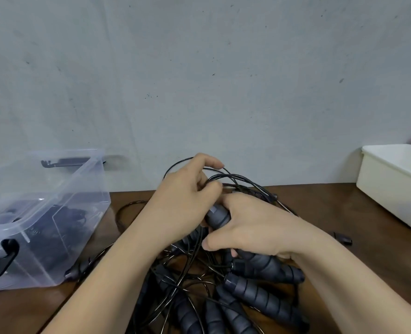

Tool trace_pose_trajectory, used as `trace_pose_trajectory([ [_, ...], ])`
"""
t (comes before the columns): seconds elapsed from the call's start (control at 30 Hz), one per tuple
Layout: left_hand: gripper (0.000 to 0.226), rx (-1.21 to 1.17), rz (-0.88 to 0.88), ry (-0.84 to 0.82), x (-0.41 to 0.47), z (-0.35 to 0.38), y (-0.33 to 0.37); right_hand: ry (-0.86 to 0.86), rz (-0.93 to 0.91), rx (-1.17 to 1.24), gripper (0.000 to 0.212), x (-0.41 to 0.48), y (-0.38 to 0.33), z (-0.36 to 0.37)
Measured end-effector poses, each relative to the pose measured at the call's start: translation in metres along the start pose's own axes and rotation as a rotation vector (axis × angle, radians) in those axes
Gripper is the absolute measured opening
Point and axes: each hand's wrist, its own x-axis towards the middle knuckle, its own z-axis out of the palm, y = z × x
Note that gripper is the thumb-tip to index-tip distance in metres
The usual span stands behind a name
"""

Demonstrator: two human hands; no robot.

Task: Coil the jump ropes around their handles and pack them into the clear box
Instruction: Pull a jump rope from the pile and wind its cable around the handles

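Clamping handle (217, 219), right grip (255, 225) curls round it; left grip (185, 196) just above pinches cord (245, 179). More ropes (260, 297) heaped on counter (344, 208) beneath both; box (93, 186) left of left grip.

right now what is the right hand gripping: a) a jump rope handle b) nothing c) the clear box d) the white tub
a: the right hand curls round a dark jump rope handle, while the left hand pinches black cord loops just above it.
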Motion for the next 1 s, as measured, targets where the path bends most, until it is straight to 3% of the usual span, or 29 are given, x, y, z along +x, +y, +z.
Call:
trace_pose_trajectory([
  [0.17, 0.034, -0.206, -0.035, 0.056, 0.004, -0.001, -0.008, 0.023, 0.009, 0.080, 0.043, -0.001, -0.001, -0.001],
  [0.3, 0.035, -0.365, -0.019, 0.261, 0.006, -0.006, -0.008, 0.023, 0.004, 0.232, 0.044, -0.002, 0.000, -0.003],
  [0.43, 0.035, -0.416, -0.020, 0.452, 0.009, -0.024, -0.011, 0.042, -0.056, 0.228, 0.047, -0.004, 0.000, -0.005],
  [0.53, 0.035, -0.365, 0.012, 0.417, 0.007, -0.033, -0.011, 0.065, -0.100, 0.286, 0.052, -0.006, -0.005, -0.009],
  [0.7, 0.013, 0.042, 0.235, 0.423, 0.002, -0.048, -0.006, 0.030, -0.120, 0.444, 0.061, -0.010, -0.002, -0.025],
  [0.83, 0.046, -0.080, 0.326, 0.384, -0.006, -0.046, -0.004, -0.080, -0.165, 0.622, 0.058, -0.014, 0.002, -0.036],
  [1.0, 0.057, -0.337, 0.335, 0.337, -0.009, -0.041, 0.000, -0.124, -0.244, 0.651, 0.056, -0.023, 0.001, -0.045],
])
